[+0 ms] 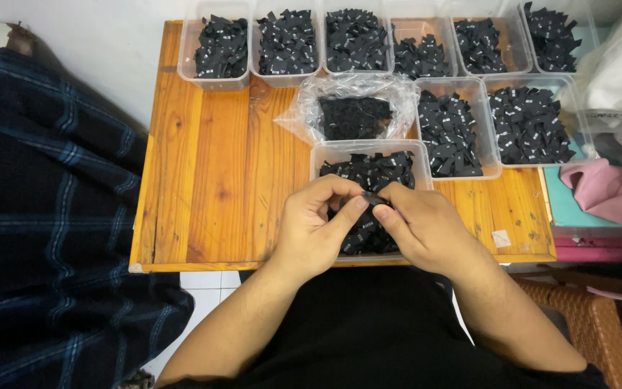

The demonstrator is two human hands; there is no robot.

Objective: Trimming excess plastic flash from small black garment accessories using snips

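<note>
So that's nine clear plastic tubs (222, 81) of black labels, one open plastic bag (304, 108), and two hands (314, 230).

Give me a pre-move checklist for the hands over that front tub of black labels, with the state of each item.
1. Both hands meet on one black label: ok.
2. Left hand grips it with thumb and forefinger: ok.
3. Right hand pinches its other end: ok.
4. Front tub sits fully on the wooden table: cannot tell, hands hide its near edge.
5. Plastic bag clear of the hands: ok.
</note>
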